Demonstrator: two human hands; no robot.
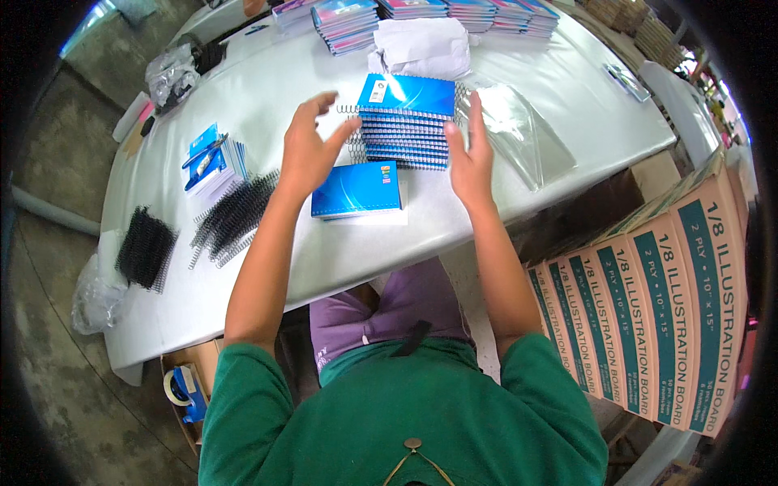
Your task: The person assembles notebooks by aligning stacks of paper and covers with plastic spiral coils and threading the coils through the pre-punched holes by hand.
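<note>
A stack of blue spiral-bound notebooks [405, 121] stands in the middle of the white table [324, 259]. My left hand [309, 150] hovers just left of the stack with fingers spread, holding nothing. My right hand [470, 158] is flat and open against the stack's right side. A single blue notebook [356, 190] without a spiral lies on white sheets in front of the stack, between my two hands.
Loose black binding coils [235, 219] and a second black pile [146, 247] lie at the left. A small blue booklet stack [212, 166], clear plastic sleeves [510, 130], crumpled white paper [421, 44], far notebook stacks [348, 23], and tan cartons [656, 292] at the right.
</note>
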